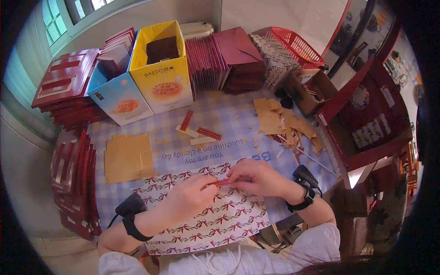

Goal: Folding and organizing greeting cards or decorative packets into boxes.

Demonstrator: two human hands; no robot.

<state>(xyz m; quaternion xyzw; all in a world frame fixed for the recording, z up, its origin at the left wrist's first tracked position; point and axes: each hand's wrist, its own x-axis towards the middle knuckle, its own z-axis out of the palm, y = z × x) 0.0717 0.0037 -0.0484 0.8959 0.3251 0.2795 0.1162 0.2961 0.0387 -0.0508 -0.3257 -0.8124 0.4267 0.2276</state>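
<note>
Both hands, left hand (190, 198) and right hand (256, 178), pinch a small red paper strip (222, 183) over the white bow-patterned flat paper bag (206, 224).

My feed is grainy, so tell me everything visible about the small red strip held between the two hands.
The small red strip is narrow, flat and looks like paper or sticker material, with faint light markings too small to make out. It lies roughly level, just above the white bow-patterned paper sheet. The left hand pinches its left end and the right hand its right end, fingertips covering both ends. Similar red strips lie farther back on the checked tablecloth.
</note>
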